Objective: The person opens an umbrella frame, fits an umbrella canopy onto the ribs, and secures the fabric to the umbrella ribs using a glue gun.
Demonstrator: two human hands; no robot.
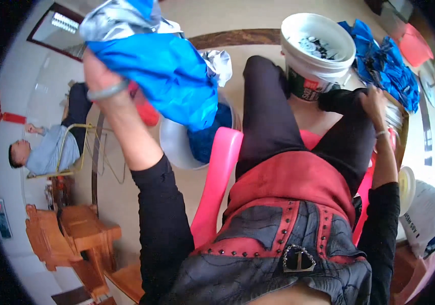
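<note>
My left hand is raised at the upper left, with a bracelet on the wrist. It holds up a crumpled blue and silver plastic bag, which covers its fingers. Below the bag stands a white bucket with dark blue material inside. On the right, my right hand is at my right knee with its fingers curled together; whether something small is between them cannot be made out. Just beyond my knees is a white bucket of small black and white parts.
More crumpled blue plastic lies beyond my right knee, near a pink basin. I sit on a pink plastic chair. At left a person sits on a metal-framed chair; wooden furniture stands nearer. A white sack is at right.
</note>
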